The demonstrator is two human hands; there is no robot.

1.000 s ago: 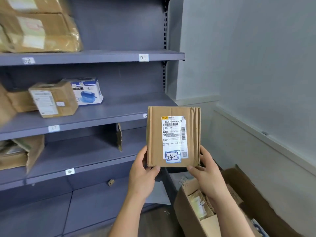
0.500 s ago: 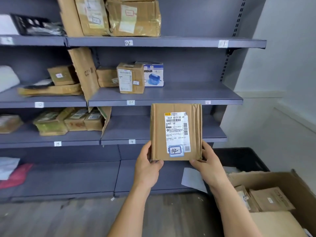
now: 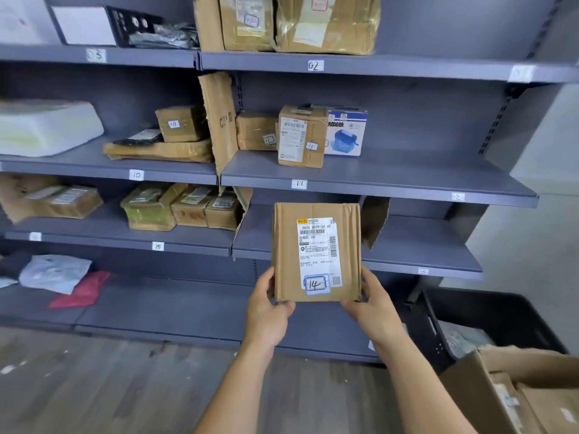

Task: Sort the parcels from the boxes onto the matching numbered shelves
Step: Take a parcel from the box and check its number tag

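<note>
The flat brown cardboard parcel with a white shipping label (image 3: 316,252) is held upright in the air in front of the grey metal shelving, its label turned toward the camera. That is likely so the handwritten "14" in the blue-bordered box at the label's foot can be read against the shelf tags. The left hand (image 3: 266,311) and right hand (image 3: 374,308) each grip a bottom corner, thumbs on the edges and fingers behind. This low hold keeps the whole label uncovered.

Directly behind the parcel lies a grey shelf bay (image 3: 407,245) with nothing visible on its bare part. A torn upright cardboard flap (image 3: 374,220) stands in it, apparently as a divider between numbered sections. The parcel hides any tag on that bay's front edge. The white paper tag reading "15" (image 3: 158,246) sits one bay to the left, under a row of small taped brown parcels (image 3: 175,208), so the bay behind is probably the matching one.

At lower right an open brown cardboard box (image 3: 470,386) holding more parcels stands beside a black plastic crate (image 3: 501,311), within reach for the next pick.
</note>
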